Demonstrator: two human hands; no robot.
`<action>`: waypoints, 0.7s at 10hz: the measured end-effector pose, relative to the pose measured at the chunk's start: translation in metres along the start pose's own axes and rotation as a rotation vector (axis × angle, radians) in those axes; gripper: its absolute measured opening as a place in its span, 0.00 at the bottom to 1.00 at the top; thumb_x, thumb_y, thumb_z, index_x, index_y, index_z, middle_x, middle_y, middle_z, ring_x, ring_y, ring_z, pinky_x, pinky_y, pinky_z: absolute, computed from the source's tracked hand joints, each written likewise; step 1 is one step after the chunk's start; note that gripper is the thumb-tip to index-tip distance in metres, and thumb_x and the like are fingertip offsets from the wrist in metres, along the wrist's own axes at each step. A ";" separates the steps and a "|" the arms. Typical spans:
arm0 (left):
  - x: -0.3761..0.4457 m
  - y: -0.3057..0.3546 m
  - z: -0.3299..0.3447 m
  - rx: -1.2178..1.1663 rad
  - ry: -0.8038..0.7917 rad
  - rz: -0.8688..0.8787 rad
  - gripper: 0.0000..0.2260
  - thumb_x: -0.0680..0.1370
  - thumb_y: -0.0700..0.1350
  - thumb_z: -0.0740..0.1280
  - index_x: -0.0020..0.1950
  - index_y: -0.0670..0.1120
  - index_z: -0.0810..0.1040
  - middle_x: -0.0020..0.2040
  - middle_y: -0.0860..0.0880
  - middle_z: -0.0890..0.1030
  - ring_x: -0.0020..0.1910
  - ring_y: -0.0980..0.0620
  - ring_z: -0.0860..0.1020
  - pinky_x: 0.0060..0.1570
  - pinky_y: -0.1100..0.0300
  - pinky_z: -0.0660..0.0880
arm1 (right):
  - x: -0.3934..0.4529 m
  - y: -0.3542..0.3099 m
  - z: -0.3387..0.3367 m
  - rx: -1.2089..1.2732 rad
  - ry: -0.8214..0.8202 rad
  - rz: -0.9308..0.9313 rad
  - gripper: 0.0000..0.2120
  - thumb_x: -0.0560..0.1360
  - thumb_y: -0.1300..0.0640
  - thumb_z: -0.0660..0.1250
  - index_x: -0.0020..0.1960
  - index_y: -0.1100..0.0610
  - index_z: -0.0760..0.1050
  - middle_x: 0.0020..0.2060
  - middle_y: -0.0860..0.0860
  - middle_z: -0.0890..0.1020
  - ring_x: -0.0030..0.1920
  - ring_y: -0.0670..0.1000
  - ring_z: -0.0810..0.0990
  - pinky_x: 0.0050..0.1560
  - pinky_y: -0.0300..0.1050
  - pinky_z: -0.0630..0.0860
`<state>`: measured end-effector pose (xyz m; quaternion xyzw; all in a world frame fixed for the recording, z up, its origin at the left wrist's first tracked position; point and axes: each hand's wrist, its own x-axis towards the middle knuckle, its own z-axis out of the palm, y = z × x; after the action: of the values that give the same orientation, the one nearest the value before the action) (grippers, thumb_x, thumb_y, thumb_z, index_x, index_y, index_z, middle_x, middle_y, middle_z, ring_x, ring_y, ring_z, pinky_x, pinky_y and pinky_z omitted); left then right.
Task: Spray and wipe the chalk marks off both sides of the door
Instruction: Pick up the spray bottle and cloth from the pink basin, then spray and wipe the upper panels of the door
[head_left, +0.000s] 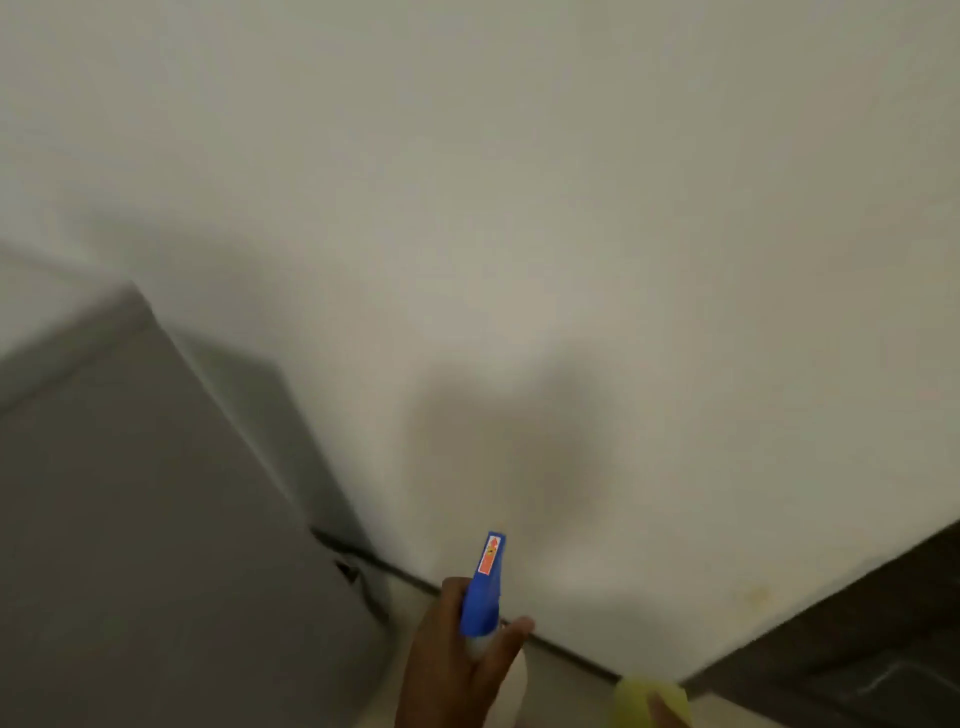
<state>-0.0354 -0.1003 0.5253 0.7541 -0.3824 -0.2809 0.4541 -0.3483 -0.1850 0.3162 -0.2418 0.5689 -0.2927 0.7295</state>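
The view is blurred. A broad white door face (519, 234) fills most of the frame, with a faint yellowish smudge (753, 595) low on its right. My left hand (457, 670) grips a spray bottle with a blue trigger head (483, 592) at the bottom centre, its nozzle pointing up at the white face. A yellow cloth (649, 701) shows at the bottom edge to the right. Only a sliver of my right hand (667, 713) is visible, holding the cloth.
A grey panel (130, 493) stands at the left, meeting the white face along a slanted edge. A dark gap (467, 603) runs along the foot of the white face. A dark brown surface (857, 634) lies at the lower right. Pale floor (561, 696) shows beneath.
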 end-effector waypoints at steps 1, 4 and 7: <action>-0.001 0.080 -0.013 0.003 -0.067 0.123 0.39 0.57 0.82 0.67 0.51 0.53 0.73 0.38 0.55 0.81 0.39 0.54 0.80 0.41 0.63 0.76 | -0.055 -0.070 0.027 0.058 0.048 -0.047 0.36 0.59 0.39 0.80 0.56 0.63 0.81 0.47 0.64 0.85 0.48 0.65 0.84 0.56 0.62 0.77; -0.013 0.306 0.010 -0.040 -0.226 0.648 0.20 0.68 0.74 0.68 0.52 0.63 0.75 0.40 0.53 0.81 0.38 0.53 0.79 0.41 0.60 0.74 | -0.294 -0.294 0.043 0.448 -0.027 -0.161 0.27 0.68 0.58 0.72 0.65 0.68 0.76 0.56 0.68 0.82 0.58 0.68 0.81 0.63 0.64 0.73; -0.093 0.486 0.087 -0.143 -0.342 0.926 0.16 0.71 0.64 0.69 0.48 0.54 0.77 0.39 0.49 0.81 0.38 0.55 0.79 0.38 0.68 0.73 | -0.473 -0.424 -0.059 0.714 0.012 -0.652 0.17 0.82 0.52 0.63 0.67 0.61 0.73 0.59 0.65 0.82 0.63 0.65 0.79 0.68 0.69 0.68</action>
<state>-0.3105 -0.2075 0.9324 0.4150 -0.7259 -0.1950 0.5126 -0.5559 -0.1557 0.9182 -0.1404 0.3316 -0.6846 0.6337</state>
